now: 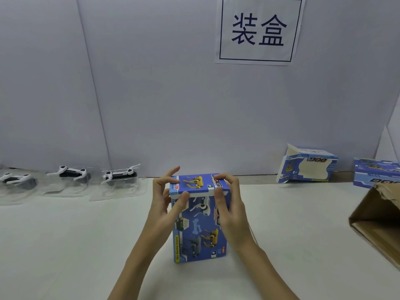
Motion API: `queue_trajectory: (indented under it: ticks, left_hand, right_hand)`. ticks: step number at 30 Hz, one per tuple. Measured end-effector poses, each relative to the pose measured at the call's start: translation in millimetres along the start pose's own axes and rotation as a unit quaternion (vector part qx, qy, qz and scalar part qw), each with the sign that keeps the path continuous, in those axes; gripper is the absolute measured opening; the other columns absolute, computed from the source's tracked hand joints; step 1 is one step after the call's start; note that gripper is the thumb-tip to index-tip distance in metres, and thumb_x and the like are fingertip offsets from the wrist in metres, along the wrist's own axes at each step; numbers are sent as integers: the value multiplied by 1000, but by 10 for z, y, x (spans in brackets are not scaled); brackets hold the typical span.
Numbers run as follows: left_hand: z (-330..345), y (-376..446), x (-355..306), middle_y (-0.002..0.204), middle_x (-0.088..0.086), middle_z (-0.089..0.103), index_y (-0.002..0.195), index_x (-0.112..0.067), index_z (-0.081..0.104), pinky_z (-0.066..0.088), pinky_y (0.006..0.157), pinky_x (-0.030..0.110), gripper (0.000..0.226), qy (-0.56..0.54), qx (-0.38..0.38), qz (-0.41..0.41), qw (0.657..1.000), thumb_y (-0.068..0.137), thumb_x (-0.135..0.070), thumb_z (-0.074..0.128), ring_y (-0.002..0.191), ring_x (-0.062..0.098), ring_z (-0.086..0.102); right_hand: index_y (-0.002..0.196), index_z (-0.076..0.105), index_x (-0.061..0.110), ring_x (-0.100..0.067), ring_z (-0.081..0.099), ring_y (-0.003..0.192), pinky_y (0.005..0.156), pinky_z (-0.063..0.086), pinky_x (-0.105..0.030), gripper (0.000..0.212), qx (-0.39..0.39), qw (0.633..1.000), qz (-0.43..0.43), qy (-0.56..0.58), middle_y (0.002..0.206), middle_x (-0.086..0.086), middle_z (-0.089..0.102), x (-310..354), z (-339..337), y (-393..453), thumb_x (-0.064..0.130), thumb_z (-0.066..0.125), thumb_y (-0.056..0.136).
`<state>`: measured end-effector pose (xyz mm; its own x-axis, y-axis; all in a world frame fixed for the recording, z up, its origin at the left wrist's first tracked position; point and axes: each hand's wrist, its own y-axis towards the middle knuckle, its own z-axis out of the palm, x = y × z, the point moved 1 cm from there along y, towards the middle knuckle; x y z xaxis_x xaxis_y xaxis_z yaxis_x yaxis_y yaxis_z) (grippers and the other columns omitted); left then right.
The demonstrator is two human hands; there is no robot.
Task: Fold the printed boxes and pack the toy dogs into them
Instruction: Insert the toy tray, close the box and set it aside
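A blue printed box (pixel 199 232) stands upright on the white table in the middle of the view, its top flap folded down. My left hand (pixel 167 202) pinches the flap's left end, thumb on the front edge and fingers on top. My right hand (pixel 229 204) grips the right end of the flap and the box's upper right side. Three white-and-black toy dogs lie in clear plastic trays along the wall at the left: one (pixel 121 175), another (pixel 70 173) and a third (pixel 16 179).
A half-folded blue box (pixel 307 167) with an open flap stands at the back right. Another blue box (pixel 376 175) lies at the far right, above a brown cardboard carton (pixel 376 221). A paper sign (pixel 258 29) hangs on the wall.
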<state>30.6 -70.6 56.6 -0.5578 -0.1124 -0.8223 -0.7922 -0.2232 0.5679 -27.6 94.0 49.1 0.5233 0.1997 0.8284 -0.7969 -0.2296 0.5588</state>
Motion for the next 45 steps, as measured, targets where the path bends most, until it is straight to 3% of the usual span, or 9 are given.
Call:
queue_trajectory:
  ticks: [4, 7, 11, 15, 20, 29, 34, 41, 45]
  left_hand:
    - [29, -13, 54, 156, -26, 37, 123, -43, 47, 63, 82, 36, 52, 31, -20, 9, 999, 84, -67, 70, 126, 19, 64]
    - [53, -60, 94, 145, -20, 47, 138, -34, 37, 64, 83, 47, 91, 39, -41, -18, 998, 69, -82, 72, 121, 20, 67]
    - [72, -59, 81, 130, -6, 64, 121, -39, 35, 64, 81, 52, 74, 33, -73, -16, 997, 72, -77, 75, 115, 27, 70]
    - [111, -72, 84, 123, -26, 61, 133, -32, 42, 65, 75, 34, 43, 46, -54, 49, 996, 100, -48, 63, 112, 14, 71]
    - [149, -96, 131, 145, -4, 57, 132, -60, 45, 63, 86, 41, 43, 22, -29, 9, 999, 99, -38, 61, 128, 28, 63]
    - [54, -50, 47, 142, -11, 51, 134, -50, 42, 63, 83, 50, 48, 92, -45, 19, 995, 92, -49, 66, 130, 27, 60]
    - [25, -23, 13, 151, -15, 44, 144, -52, 39, 65, 74, 33, 66, 68, -38, 37, 996, 92, -31, 75, 131, 12, 56]
    - [53, -46, 24, 149, -28, 31, 134, -59, 53, 52, 92, 14, 45, 183, -7, 96, 978, 93, -50, 69, 148, 7, 34]
    - [-54, -3, 77, 154, -5, 31, 124, -41, 63, 39, 113, 28, 47, 331, -85, 208, 917, 87, -20, 81, 146, 18, 35]
  right_hand:
    - [123, 50, 53, -28, 72, 107, 63, 62, -29, 26, -1, 1000, 0, -18, 118, 6, 69, -6, 44, -1, 58, 50, 97]
    - [143, 37, 41, -24, 73, 108, 70, 63, -31, 77, -8, 1000, 21, -1, 117, 10, 69, -25, 13, -3, 84, 53, 81]
    - [133, 35, 40, -24, 73, 105, 83, 63, -45, 80, -34, 999, 14, -2, 117, 7, 72, -17, 28, -8, 92, 53, 75]
    - [122, 43, 41, -27, 72, 105, 86, 60, -59, 71, -48, 999, 21, 7, 117, 1, 72, -21, 56, -3, 90, 58, 73]
    - [124, 42, 45, -24, 69, 114, 78, 65, -43, 75, -40, 999, 25, 2, 118, 10, 68, -26, 46, 9, 91, 61, 68]
    - [136, 41, 32, -20, 68, 116, 75, 62, -27, 47, -16, 1000, -5, -9, 126, 1, 67, -79, 5, 7, 36, 62, 93]
    - [135, 42, 34, -23, 76, 100, 66, 62, -28, 37, 9, 1000, 20, 18, 122, -7, 68, -69, 7, 16, 34, 53, 100]
    - [146, 40, 44, -25, 71, 113, 79, 64, -46, 44, -9, 1000, 18, 18, 123, 6, 67, -96, -77, 36, 38, 50, 103]
    - [142, 46, 37, -11, 64, 122, 99, 57, -35, 38, -62, 995, 1, -74, 131, 12, 64, -172, -74, 29, 21, 52, 108]
